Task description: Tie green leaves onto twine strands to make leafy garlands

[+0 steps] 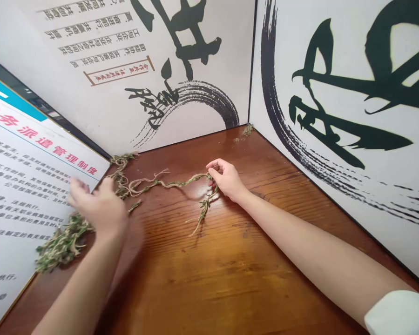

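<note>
A long plaited strand of dried green stems [167, 184] lies across the brown wooden table [230, 260]. My right hand [226, 179] pinches the strand's right end, where a short leafy tail [204, 211] hangs toward me. My left hand [97, 204] is blurred by motion at the strand's left end, above a loose pile of dried stems [61, 244]. Its fingers point away from me and cannot be made out clearly.
White boards with large black brush lettering [335, 93] wall the table at the back and right. A printed notice board [17, 186] leans at the left edge. A few plant scraps [246, 131] lie in the far corner.
</note>
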Demonstrator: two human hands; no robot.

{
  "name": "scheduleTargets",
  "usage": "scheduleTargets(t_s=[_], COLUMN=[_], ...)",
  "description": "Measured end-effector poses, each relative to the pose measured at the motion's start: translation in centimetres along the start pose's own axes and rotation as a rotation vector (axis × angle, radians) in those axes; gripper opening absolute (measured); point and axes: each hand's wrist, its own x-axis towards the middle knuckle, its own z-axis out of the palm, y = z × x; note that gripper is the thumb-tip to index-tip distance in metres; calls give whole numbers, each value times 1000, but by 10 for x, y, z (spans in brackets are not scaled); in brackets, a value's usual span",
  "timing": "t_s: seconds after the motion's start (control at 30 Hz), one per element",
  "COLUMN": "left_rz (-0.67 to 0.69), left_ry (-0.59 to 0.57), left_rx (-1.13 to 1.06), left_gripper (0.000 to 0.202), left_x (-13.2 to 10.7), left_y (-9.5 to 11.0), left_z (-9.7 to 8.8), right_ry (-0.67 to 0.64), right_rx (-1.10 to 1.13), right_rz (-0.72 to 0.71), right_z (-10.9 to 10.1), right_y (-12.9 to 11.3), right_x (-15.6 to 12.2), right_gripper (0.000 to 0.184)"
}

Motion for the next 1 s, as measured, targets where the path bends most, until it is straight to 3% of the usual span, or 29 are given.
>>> scheduleTargets(t_s=[0.03,0.1,0.17,0.27,0.37,0.53,0.73,1.0], left_rz=[293,740,902,819,688,684,571,577], left_ry=[-14,-279,-553,-733,-774,-786,-781,-836], left_rx=[58,103,211,285,311,389,638,648], left_gripper=[48,57,59,54,28,28,30,32], left_x=[-12,-37,-56,-73,-76,-69,-74,-74], left_y=[-1,1,3,1,-5,-12,-4,-1], left_z=[8,28,53,86,98,95,93,93], right_ry=[-4,-6,-8,-9,-26,-34,52,102], right_rx=[-14,-19,-19,-59,-100,-120,-314,-321], right_rz=[-5,-16,-44,-137,-178,-140,-220,-234], right_z=[0,-1,-3,-4,-6,-6,-4,-4], right_y=[1,2,3,5,8,9,8,10], right_x=[0,0,1,2,3,3,-1,1], right_gripper=[9,10,15,22,28,28,25,25])
